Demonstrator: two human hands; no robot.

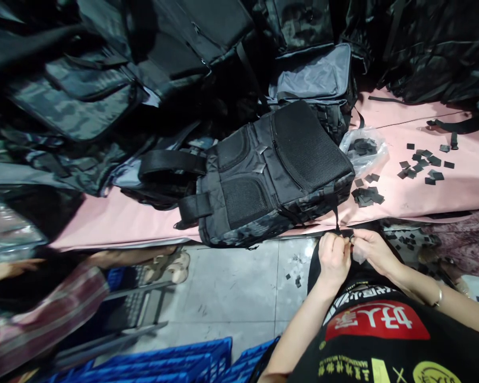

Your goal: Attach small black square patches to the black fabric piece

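Note:
A black backpack (263,170) lies on the pink-covered table with its padded mesh back panel facing up. From its near right corner a thin black strap (337,219) hangs over the table edge to my hands. My left hand (334,259) is closed in a pinch on the strap's end. Beside it, almost touching, my right hand (371,251) is closed at the same spot, fingertips together. A small piece of clear plastic (359,252) shows below the right fingers. The exact grip at the fingertips is partly hidden.
Small black squares (425,162) lie scattered on the pink table cover (471,181), near a clear plastic bag (363,151) of black pieces. More backpacks (191,37) crowd the back. Blue crates (183,364) stand on the floor. Another person's arm (131,256) reaches in at left.

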